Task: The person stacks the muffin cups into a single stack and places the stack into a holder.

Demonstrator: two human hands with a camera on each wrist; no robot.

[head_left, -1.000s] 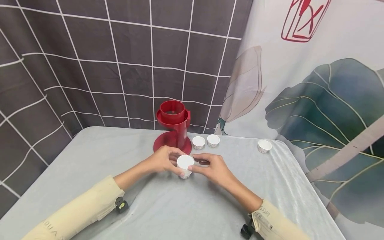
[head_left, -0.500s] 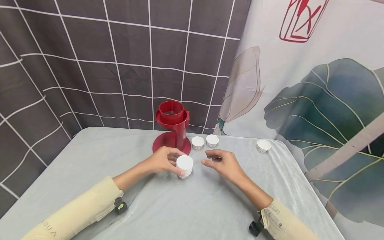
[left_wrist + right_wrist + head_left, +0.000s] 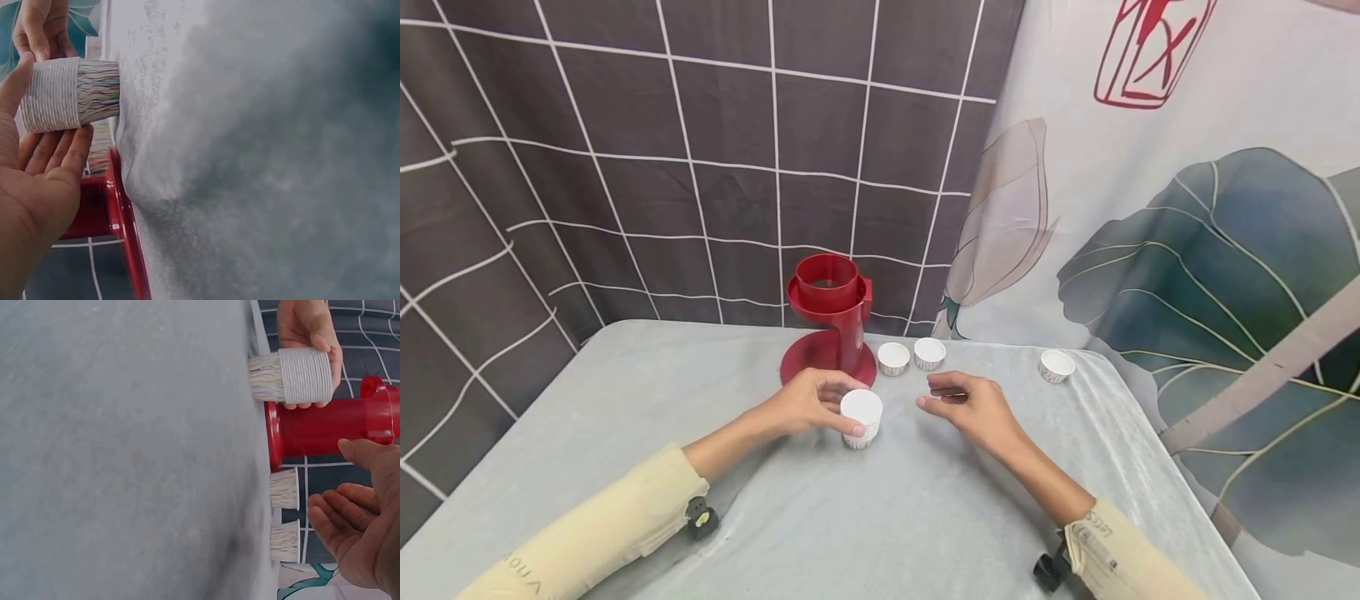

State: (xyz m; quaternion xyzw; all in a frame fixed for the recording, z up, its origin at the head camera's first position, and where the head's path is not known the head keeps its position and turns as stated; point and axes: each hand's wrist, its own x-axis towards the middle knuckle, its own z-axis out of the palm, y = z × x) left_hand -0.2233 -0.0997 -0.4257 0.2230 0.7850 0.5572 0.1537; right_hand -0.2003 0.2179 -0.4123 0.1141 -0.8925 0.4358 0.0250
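Note:
My left hand point(image 3: 820, 403) grips a stack of small white paper cups point(image 3: 861, 417) at the middle of the table, thumb on the near side and fingers behind. In the left wrist view the cup stack point(image 3: 59, 94) shows many ribbed rims nested together, with thin coloured wavy lines on the lowest cup's wall. To the right, my right hand point(image 3: 973, 408) hovers apart from the stack with loosely bent fingers and nothing in it. Its fingers point(image 3: 340, 519) and thumb are spread in the right wrist view.
A red plastic stand point(image 3: 850, 333) with a round base and ring-shaped top stands just behind the left hand. Two single paper cups, a left one point(image 3: 893, 359) and a right one point(image 3: 929, 354), sit beside it. Another cup point(image 3: 1057, 366) is near the table's far right corner.
My right hand has let go of the cup stack and drawn away to the right. The left hand keeps its hold, and the stack stays in place.

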